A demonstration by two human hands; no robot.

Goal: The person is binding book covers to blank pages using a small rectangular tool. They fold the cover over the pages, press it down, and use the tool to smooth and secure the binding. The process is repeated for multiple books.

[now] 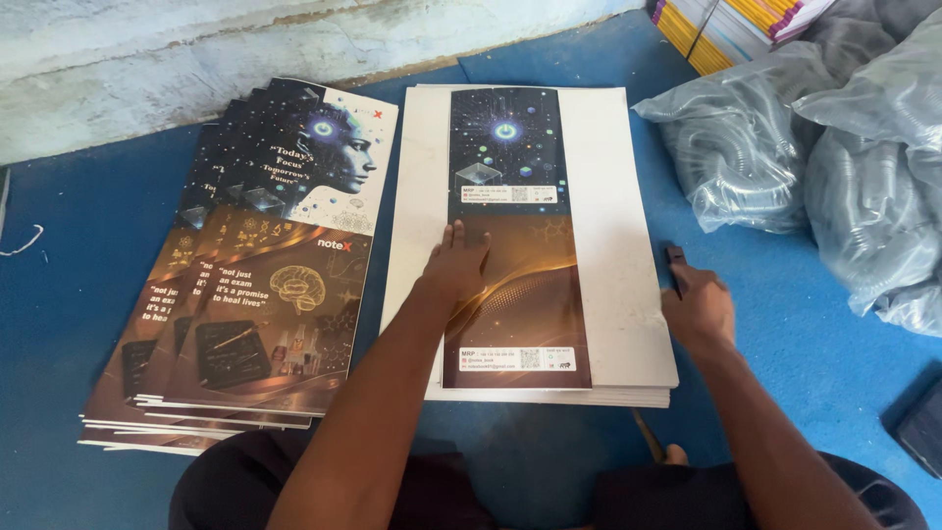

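Observation:
My left hand [453, 265] lies flat, fingers apart, on a tall dark printed cover sheet [510, 157] with a blue upper half and a brown lower half. The sheet rests on a stack of white boards [618, 196] on the blue floor. My right hand [699, 309] sits at the right edge of that stack, closed around a small dark tool [675, 263] whose end sticks up past the fingers. Both forearms reach in from the bottom of the view.
A fanned pile of printed covers [265, 265] lies left of the boards. Clear plastic bags of coiled material [844, 147] sit at the right. Coloured booklet stacks [726, 25] stand at the top right, near a pale wall [196, 49]. A dark object [922, 427] lies at the lower right.

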